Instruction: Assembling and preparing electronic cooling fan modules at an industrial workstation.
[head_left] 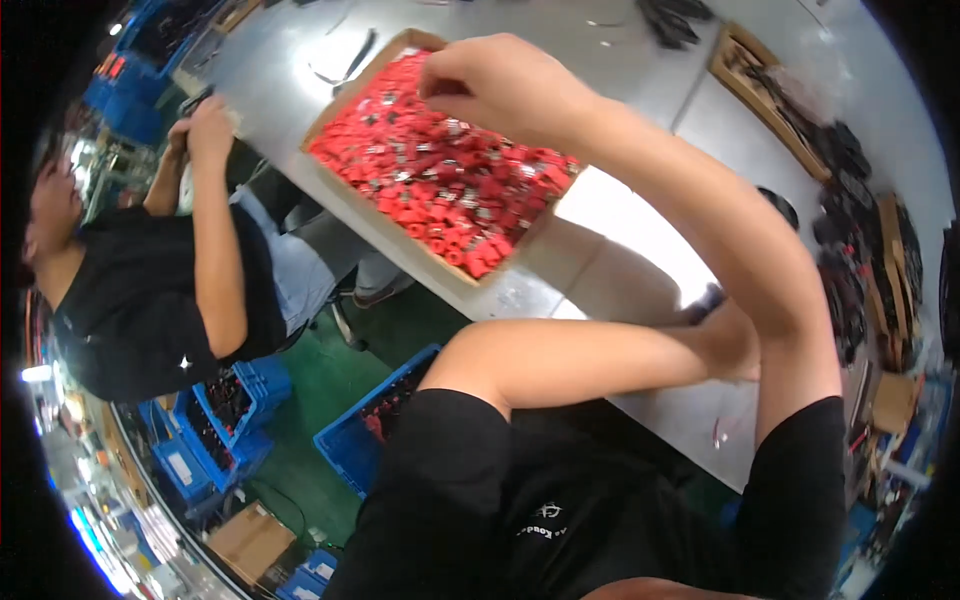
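My right hand (490, 82) is over the far edge of a shallow cardboard box (330, 112), with its fingers curled together. Whatever is between the fingertips, if anything, does not show. Many small red plastic pieces with shiny metal parts (430, 180) fill the box. My left arm reaches across to the right, and my left hand (735, 340) is low over the table, partly behind my right forearm. Close to it is a small dark blurred thing (706, 303). The left fingers are hidden and smeared, so their grip does not show.
A grey metal table (620, 65) carries a long cardboard tray (765, 100) and black parts (672, 20) at the far side. To the left sits a co-worker (150, 270) with hands raised. Blue crates (345, 450) stand on the green floor below the table edge.
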